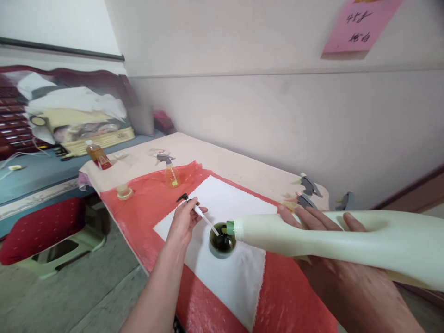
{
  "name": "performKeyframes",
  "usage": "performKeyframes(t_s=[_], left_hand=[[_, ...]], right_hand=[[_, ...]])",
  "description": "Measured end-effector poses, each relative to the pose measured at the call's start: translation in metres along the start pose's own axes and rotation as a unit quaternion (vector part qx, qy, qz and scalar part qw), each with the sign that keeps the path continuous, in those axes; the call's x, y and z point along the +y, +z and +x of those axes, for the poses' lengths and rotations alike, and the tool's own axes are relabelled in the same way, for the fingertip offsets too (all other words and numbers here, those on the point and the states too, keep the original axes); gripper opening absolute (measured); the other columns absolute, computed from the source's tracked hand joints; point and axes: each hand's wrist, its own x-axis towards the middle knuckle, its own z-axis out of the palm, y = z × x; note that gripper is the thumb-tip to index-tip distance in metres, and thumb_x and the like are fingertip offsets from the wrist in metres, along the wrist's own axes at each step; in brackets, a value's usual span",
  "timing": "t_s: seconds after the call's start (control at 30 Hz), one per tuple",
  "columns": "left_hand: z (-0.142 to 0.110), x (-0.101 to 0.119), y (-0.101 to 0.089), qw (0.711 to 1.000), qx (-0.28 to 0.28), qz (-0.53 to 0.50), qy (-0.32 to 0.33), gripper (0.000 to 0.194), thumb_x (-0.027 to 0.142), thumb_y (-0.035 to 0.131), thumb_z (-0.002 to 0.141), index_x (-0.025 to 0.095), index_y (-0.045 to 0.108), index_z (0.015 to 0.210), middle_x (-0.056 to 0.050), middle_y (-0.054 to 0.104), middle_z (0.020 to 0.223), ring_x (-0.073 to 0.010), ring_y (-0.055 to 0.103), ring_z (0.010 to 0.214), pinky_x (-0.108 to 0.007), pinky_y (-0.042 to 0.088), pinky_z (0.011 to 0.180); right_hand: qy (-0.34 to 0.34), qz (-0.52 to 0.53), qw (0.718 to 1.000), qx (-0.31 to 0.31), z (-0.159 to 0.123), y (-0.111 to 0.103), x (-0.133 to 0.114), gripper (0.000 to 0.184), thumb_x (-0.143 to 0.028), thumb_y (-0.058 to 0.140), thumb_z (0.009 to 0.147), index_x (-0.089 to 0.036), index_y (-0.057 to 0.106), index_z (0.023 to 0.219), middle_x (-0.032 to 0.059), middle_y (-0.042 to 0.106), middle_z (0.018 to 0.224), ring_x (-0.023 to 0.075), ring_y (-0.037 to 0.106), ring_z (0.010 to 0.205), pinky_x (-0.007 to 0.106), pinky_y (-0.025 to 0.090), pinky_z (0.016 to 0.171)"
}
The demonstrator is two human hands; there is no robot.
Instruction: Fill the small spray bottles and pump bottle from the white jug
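My left hand [186,217] is closed on a black-topped pump dispenser [198,210]. The pump's white tube slants down, its lower end at the dark green round bottle [222,247]. That bottle stands upright on a white cloth [211,185]. My right hand [350,268] grips a large pale green bottle [333,236] lying nearly level. The green spout [230,227] of the large bottle is close over the top of the round one. Whether liquid is flowing, or the spout touches the rim, I cannot tell.
Red plastic sheeting [138,208] covers part of the table. Farther off stand a clear spray bottle [172,176], a roll of tape [124,192] and an amber bottle [98,155]. Grey spray heads [307,185] lie near the wall. A red-topped stool [45,226] is at left.
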Motion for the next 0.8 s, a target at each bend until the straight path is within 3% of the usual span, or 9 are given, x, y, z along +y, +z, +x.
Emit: performKeyframes(t_s=[0.47,0.63,0.8], left_hand=[[0.002,-0.005,0.002,1.000,0.000,-0.019,0.016,0.033,0.044,0.073,0.073,0.016,0.059,0.084,-0.010,0.072,0.069,-0.0163,0.066,0.069,-0.025,0.047,0.066],[-0.004,-0.007,0.010,0.995,-0.023,-0.039,0.092,0.038,0.047,0.075,0.073,0.017,0.059,0.090,-0.006,0.071,0.075,-0.0183,0.067,0.081,-0.028,0.048,0.074],[-0.016,-0.004,0.015,0.981,-0.059,0.071,0.172,0.031,0.046,0.069,0.080,0.020,0.059,0.094,-0.005,0.071,0.084,-0.0199,0.066,0.091,-0.030,0.046,0.080]], right_hand=[[-0.004,-0.040,0.999,-0.001,0.000,0.005,0.000,0.058,-0.013,0.044,0.090,-0.020,0.037,0.147,0.0153,0.054,0.141,0.0345,0.049,0.130,0.066,0.030,0.108],[0.001,-0.020,1.000,-0.014,0.002,0.004,0.000,0.059,-0.011,0.044,0.089,-0.021,0.038,0.147,0.0151,0.056,0.139,0.0349,0.046,0.133,0.066,0.029,0.109],[0.027,0.054,0.998,0.024,0.001,0.008,0.002,0.055,-0.013,0.043,0.090,-0.024,0.044,0.143,0.0128,0.058,0.136,0.0350,0.050,0.129,0.067,0.026,0.110]])
